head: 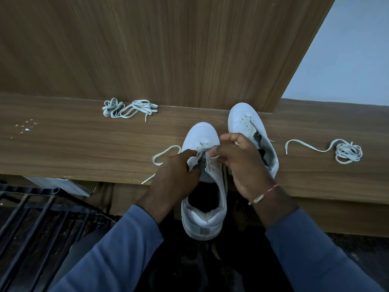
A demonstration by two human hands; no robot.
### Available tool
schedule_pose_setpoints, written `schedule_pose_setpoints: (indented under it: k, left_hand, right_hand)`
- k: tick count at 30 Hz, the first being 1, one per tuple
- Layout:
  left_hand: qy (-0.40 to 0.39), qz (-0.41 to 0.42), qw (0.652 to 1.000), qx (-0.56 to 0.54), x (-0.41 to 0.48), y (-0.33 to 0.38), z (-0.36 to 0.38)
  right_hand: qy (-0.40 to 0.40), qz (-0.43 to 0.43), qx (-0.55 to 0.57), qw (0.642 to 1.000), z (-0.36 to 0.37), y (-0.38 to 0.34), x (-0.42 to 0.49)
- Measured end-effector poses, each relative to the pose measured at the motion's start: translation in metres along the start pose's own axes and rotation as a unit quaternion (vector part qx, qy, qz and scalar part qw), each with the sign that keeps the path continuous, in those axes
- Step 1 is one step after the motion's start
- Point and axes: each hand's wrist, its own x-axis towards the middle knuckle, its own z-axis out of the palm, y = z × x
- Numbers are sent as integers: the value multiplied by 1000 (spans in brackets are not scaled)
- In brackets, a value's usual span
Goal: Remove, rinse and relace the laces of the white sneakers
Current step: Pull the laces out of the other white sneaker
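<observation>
The near sneaker (205, 186) lies toe-away across the front edge of the wooden ledge (63, 148), its heel hanging off toward us, right between our two hands. Our left hand (176, 171) has its fingers curled round the shoe's left eyelet flap, thumb on top. Our right hand (240, 163) is curled too, thumb and forefinger pinching the lace (163, 151) just over the eyelets (one bar already crosses the toe end). The rest of that lace loops out left of the shoe and trails to the front edge.

The second sneaker (248, 127) stands just beside the first, to its right and farther back, toe up against the upright wood panel (168, 49). A bundled lace (128, 108) lies at the back edge to the left, and a coiled lace (347, 151) sits toward the ledge's right end, well apart from our hands. A thread bracelet (265, 193) circles our right wrist.
</observation>
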Motion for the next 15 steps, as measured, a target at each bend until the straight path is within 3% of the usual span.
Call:
schedule_pose_setpoints:
  k: [3,8,13,15]
  left_hand:
    - [-4,5,1000,3,1,-1,2]
    - [-9,-1,1000,-16,3,1,4]
    - [-7,9,999,-41,3,2,5]
    - [-13,-2,998,-66,6,1,5]
  right_hand:
    - [3,-4,182,983,-16,-26,2]
    - [34,-99,246,964,-53,-61,-1]
    - [6,-122,-38,992,-53,-43,2]
    - [-28,-136,-239,961,-43,-25,3]
